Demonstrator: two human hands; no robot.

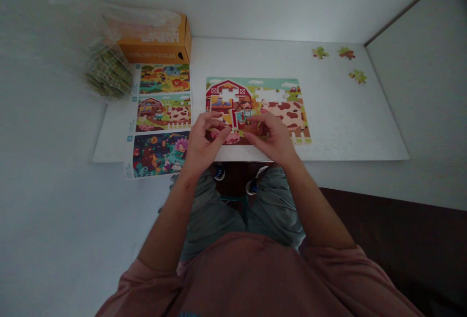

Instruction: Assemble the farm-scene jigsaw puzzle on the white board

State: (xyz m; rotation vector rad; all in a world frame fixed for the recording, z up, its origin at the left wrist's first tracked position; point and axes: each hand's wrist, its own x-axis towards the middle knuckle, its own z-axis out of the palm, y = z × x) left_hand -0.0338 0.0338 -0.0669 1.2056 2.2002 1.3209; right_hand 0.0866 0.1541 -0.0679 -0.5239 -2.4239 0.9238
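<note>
A farm jigsaw puzzle (280, 113) with a red barn and a spotted cow lies near the table's front edge. It has gaps at the barn's upper part and along the top right of the cow. My left hand (205, 141) is over its lower left, thumb and index finger closed at the edge of a tilted puzzle piece (233, 118) with yellow, red and white on it. Facing it, my right hand (274, 136) hovers over the puzzle's lower middle. Its thumb and bent fingers are apart, and its fingertips partly hide the picture beneath.
Loose puzzle pieces lie at the back right: one green (320, 53), one brown (346, 53), another green (358, 77). On the left are a picture sheet (162, 113), an orange puzzle box (156, 50) and a clear bag of pieces (109, 71). Walls border the white table (343, 122).
</note>
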